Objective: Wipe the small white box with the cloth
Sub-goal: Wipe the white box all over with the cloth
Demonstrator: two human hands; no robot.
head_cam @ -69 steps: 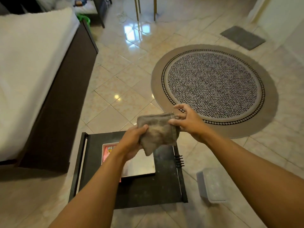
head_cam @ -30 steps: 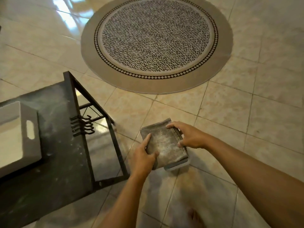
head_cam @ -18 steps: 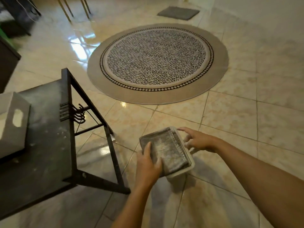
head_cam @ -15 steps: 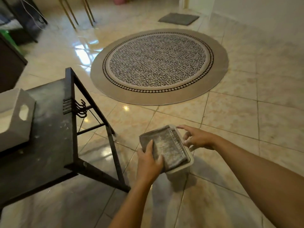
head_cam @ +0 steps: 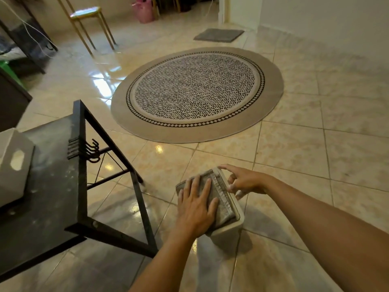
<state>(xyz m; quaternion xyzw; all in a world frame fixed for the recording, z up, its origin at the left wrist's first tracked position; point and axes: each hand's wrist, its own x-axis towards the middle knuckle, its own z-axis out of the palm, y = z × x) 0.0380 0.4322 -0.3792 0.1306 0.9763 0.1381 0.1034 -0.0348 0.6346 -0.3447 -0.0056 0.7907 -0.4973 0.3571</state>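
Observation:
The small white box (head_cam: 228, 234) stands on the tiled floor, just right of the black table's corner. A folded grey cloth (head_cam: 221, 197) covers most of its top. My left hand (head_cam: 195, 209) lies flat on the cloth with fingers spread, pressing it onto the box. My right hand (head_cam: 244, 181) is at the box's far right edge, with the index finger on the far corner and the other fingers curled against the side. Only the box's rim and near side show.
A dusty black metal table (head_cam: 52, 186) stands to the left, with hooks (head_cam: 84, 150) on its side and a white handled tray (head_cam: 14, 165) on top. A round patterned rug (head_cam: 197, 91) lies ahead. Farther back are a grey mat (head_cam: 219, 35) and a gold-legged stool (head_cam: 88, 15).
Both hands brought the cloth from above the table down onto the box. My right hand left the cloth for the box's right edge. My left hand now lies flatter and farther onto the cloth.

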